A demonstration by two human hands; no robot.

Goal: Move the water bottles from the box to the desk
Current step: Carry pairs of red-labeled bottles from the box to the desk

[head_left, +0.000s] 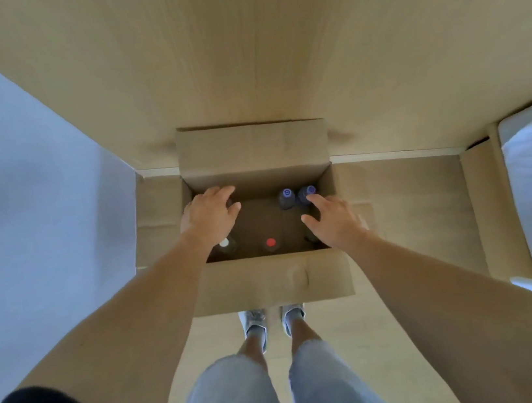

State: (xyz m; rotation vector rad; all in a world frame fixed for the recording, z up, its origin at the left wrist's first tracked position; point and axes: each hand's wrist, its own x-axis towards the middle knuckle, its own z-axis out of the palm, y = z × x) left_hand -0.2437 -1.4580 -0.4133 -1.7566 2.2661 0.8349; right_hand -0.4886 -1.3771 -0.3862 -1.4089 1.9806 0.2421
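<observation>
Your left hand point(211, 214) reaching into the box point(271, 282), fingers spread and holding nothing, your right hand point(333, 219) opening over a purple-capped bottle point(307, 192), wooden surface point(253, 49) lying beyond.

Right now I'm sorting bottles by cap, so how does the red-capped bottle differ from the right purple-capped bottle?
The red-capped bottle stands at the box's near wall, untouched; the right purple-capped bottle stands at the far right corner, at the right hand's fingertips. Their cap colours differ. Both stand upright.

bottles point(286, 198) in box point(271, 282) — desk point(270, 47) behind
</observation>
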